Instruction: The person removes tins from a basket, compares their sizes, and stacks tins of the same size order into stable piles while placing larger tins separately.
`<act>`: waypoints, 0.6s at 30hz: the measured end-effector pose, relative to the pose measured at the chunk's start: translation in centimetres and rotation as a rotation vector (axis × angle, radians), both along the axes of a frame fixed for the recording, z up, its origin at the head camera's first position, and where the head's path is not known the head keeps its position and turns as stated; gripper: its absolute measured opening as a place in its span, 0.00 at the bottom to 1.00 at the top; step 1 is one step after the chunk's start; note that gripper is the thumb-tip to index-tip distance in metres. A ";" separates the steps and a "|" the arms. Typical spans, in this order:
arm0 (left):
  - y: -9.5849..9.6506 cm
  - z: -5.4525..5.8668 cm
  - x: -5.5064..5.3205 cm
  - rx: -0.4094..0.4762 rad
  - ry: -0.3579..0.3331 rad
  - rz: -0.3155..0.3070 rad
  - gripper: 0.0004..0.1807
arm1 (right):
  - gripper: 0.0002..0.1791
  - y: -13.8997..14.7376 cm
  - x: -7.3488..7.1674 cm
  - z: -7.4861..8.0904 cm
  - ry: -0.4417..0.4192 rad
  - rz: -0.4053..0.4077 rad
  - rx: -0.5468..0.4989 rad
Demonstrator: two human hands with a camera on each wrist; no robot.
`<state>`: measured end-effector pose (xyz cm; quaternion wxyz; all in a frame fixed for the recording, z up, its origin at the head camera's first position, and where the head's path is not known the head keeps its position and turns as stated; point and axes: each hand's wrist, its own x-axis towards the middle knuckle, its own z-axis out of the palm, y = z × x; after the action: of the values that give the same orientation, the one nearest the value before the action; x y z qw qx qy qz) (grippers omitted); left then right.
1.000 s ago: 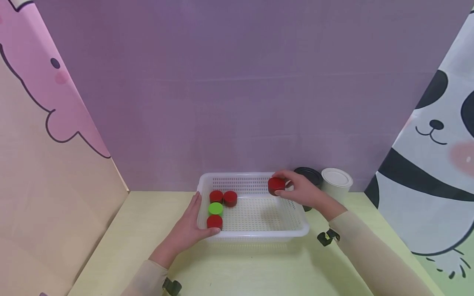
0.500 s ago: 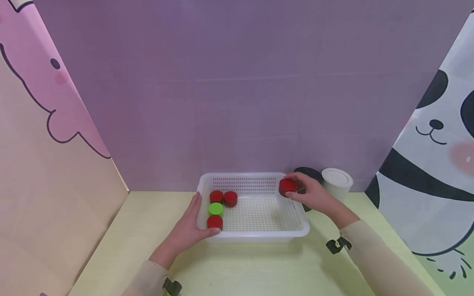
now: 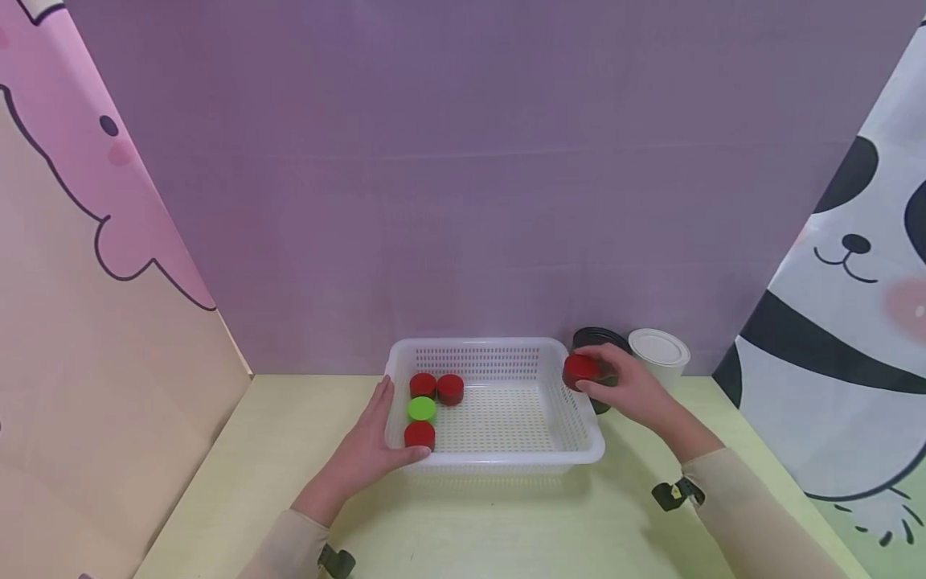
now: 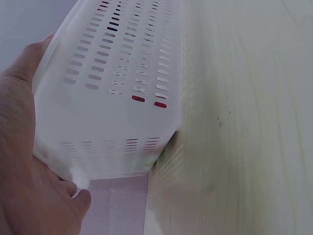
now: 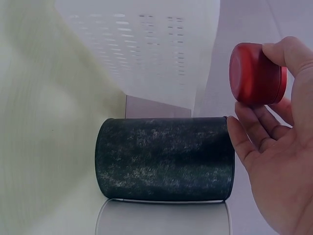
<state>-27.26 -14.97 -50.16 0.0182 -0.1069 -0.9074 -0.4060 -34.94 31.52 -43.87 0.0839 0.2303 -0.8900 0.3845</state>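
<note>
A white perforated plastic basket (image 3: pixel 499 457) stands on the table, with my left hand (image 3: pixel 369 442) holding its near left corner. The left wrist view shows the hand at the basket's rim (image 4: pixel 44 88). Inside the basket, to the left, sit several small round tins: a green tin (image 3: pixel 422 409) among red tins (image 3: pixel 450 389). My right hand (image 3: pixel 629 386) pinches another small round red tin (image 3: pixel 580 371) between thumb and fingers, above the basket's right rim. In the right wrist view this red tin (image 5: pixel 257 73) is raised near a dark canister (image 5: pixel 166 159).
Behind my right hand the dark canister (image 3: pixel 600 338) stands just right of the basket, partly covered by the hand. A white canister (image 3: pixel 660 354) with a lid is beside it. A purple backdrop (image 3: pixel 463 201) rises behind the pale wooden table (image 3: pixel 463 531).
My right hand has moved to the right with the red tin, from over the basket's inside to its right rim. The left hand and the basket stay in place.
</note>
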 end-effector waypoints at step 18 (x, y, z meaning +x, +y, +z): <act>0.1 0.1 0.0 0.002 0.007 0.006 0.74 | 0.30 2.4 1.3 -1.0 0.025 -0.067 -0.026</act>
<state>-27.24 -14.90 -50.09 0.0225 -0.1057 -0.9073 -0.4063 -33.63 33.95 -44.84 0.1110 0.2042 -0.8910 0.3901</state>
